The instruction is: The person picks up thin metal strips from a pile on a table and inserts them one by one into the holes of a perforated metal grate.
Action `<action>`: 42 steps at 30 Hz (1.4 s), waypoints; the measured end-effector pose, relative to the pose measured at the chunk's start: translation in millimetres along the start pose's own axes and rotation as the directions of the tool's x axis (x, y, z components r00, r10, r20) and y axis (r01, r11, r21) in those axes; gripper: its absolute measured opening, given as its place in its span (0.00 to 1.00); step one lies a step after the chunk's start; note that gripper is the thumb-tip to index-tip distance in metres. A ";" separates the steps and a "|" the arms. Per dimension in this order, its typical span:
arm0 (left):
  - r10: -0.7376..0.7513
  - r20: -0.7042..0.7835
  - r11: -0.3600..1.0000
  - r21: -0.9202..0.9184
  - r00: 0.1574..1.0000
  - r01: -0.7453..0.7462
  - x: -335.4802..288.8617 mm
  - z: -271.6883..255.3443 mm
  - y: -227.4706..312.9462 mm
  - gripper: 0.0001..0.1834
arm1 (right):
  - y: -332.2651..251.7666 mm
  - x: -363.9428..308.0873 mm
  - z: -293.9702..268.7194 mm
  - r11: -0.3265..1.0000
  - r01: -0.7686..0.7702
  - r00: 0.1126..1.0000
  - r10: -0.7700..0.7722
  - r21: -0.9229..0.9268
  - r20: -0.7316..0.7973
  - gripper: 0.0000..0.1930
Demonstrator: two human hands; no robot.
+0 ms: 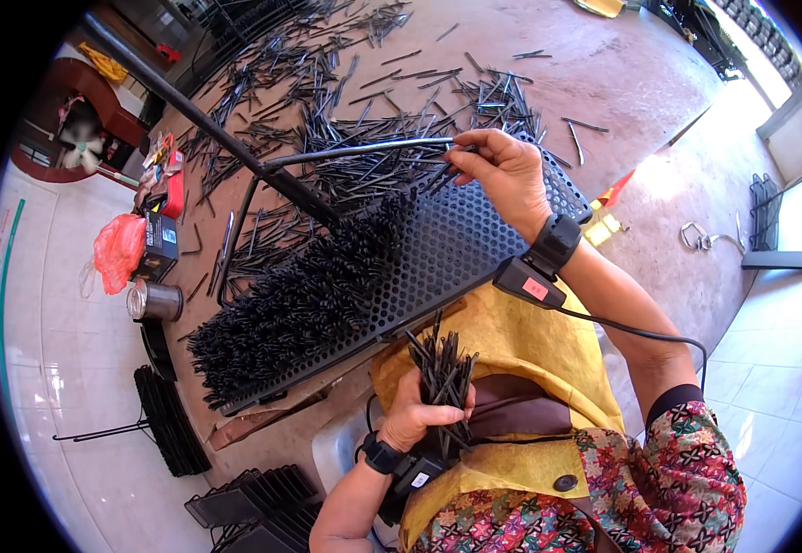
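Observation:
A black perforated board [461,244] lies tilted in front of me. Thick rows of black bristle strips [281,318] stand packed in its left part, while rows of bare holes show on the right. My left hand [410,417], low and close to my body, is wrapped around a bundle of thin black strips [444,369]. At the board's far edge, my right hand [511,180] pinches what looks like a thin black strip. Its fingertips sit beside the end of a bent metal bar [355,149] and the border of the bristles; the exact contact is partly hidden.
Many loose black strips [364,180] cover the floor beyond the board. A long dark pole [207,124] slants across the left. Farther left are a metal can [154,300], a pink plastic bag [119,251] and a fan [81,138]. Black racks [253,502] stand lower left.

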State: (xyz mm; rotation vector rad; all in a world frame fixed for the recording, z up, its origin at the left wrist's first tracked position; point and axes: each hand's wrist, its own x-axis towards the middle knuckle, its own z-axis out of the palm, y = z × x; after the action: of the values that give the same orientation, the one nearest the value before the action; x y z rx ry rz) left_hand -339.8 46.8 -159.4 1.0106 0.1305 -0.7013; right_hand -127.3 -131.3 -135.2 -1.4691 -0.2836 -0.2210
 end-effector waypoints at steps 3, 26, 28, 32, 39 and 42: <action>-0.005 -0.005 1.000 -0.006 1.000 0.005 0.8 -0.1 -0.1 0.24 | 7.8 2.3 2.4 0.988 0.095 0.995 -0.089 -0.120 0.053 0.08; -0.005 -0.016 1.000 0.030 1.000 0.006 1.0 -6.4 -3.8 0.32 | -23.9 -20.5 17.1 0.554 0.502 0.864 -0.353 -0.664 0.359 0.15; -0.006 -0.032 1.000 0.012 0.999 0.006 1.1 -7.3 -5.3 0.31 | -33.8 -49.1 7.0 0.785 0.399 0.904 -0.251 -0.473 0.346 0.10; 0.003 -0.017 1.000 0.029 1.000 -0.002 1.3 -2.4 0.2 0.26 | -48.3 -102.5 -11.7 0.916 -0.303 0.829 0.390 -0.264 0.400 0.13; 0.011 0.032 0.998 0.056 0.999 -0.013 0.4 -0.7 0.6 0.26 | -45.3 -115.9 -7.3 0.888 -0.443 0.764 0.446 -0.123 0.467 0.17; 0.008 0.052 0.998 0.054 0.999 -0.011 -0.2 1.2 1.0 0.26 | -46.1 -114.2 -1.4 0.869 -0.490 0.756 0.464 -0.071 0.461 0.13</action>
State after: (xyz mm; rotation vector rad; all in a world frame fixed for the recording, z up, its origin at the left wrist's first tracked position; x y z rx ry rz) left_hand -339.6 46.3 -157.9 1.0437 0.0623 -0.7249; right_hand -249.9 -139.9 -128.4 -1.4766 -0.2843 0.5673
